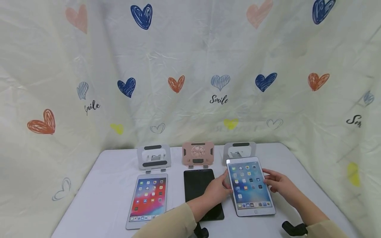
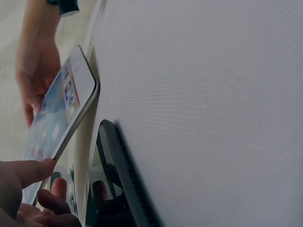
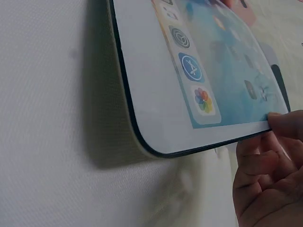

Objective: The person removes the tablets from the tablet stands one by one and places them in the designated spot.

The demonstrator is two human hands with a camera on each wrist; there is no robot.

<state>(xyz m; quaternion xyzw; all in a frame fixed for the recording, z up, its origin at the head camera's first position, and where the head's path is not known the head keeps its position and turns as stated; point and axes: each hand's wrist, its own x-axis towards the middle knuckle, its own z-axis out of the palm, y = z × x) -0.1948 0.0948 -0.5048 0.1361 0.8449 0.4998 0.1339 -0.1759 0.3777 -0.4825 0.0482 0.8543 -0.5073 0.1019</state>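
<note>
A white-framed tablet (image 1: pixel 251 186) with a lit blue home screen is tilted at the right of the table, its far edge raised. My left hand (image 1: pixel 216 190) grips its left edge, thumb at the rim and fingers beneath, as the left wrist view shows. At the opposite edge my right hand (image 1: pixel 282 186) pinches it between the thumb (image 3: pixel 285 124) and the fingers under it. The tablet's bottom corner hovers close over the cloth in the right wrist view, casting a shadow. Directly behind its top edge stands a grey tablet stand (image 1: pixel 239 148), partly covered by it.
A black tablet (image 1: pixel 197 185) lies under my left forearm, before a pink stand (image 1: pixel 198 151). Farther left, a white tablet (image 1: pixel 148 198) with a red and blue screen lies before another grey stand (image 1: pixel 153 156). A heart-printed curtain (image 1: pixel 190 112) hangs behind the white table (image 1: pixel 98 198).
</note>
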